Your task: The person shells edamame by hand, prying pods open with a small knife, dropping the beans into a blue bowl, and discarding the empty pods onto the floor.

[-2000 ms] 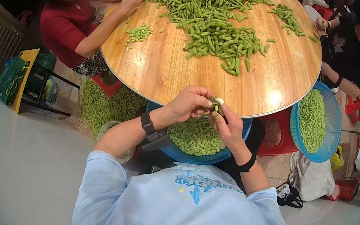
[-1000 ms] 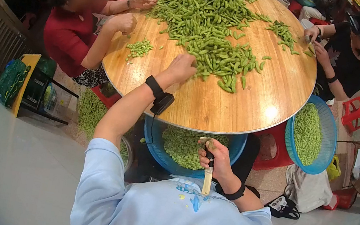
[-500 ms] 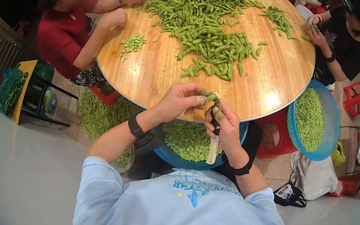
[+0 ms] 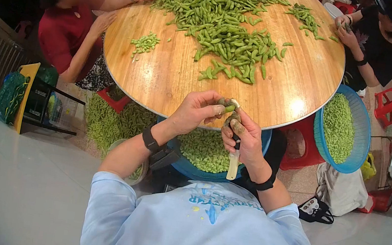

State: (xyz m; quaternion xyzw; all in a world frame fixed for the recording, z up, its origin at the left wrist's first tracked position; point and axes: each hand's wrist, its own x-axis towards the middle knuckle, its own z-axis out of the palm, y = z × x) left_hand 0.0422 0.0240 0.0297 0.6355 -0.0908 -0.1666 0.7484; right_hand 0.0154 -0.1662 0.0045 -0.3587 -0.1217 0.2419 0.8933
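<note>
My left hand [image 4: 203, 108] pinches a green pod [image 4: 229, 109] near the front edge of the round wooden table [image 4: 161, 81]. Close against it, my right hand [image 4: 245, 136] is closed round a knife [image 4: 234, 162] with a dark handle; its pale blade points down toward me. The right fingertips touch the pod's far end, and dark covers wrap some fingertips. Under both hands is a blue basket [image 4: 244, 174] of shelled beans [image 4: 204, 149]. Beyond them a large heap of pods [image 4: 218, 13] lies on the table.
A person in red [image 4: 66, 35] sits at the left, another in black [image 4: 382, 44] at the right. A second blue basket [image 4: 363, 149] of beans stands beside a red stool [image 4: 300, 144]. Small bean pile [image 4: 145, 43] at table left; pods [image 4: 119, 123] on the floor.
My hands stay close together, with the pod turned slightly between them. The person in red has leaned back, drawing one hand toward the table's edge.
</note>
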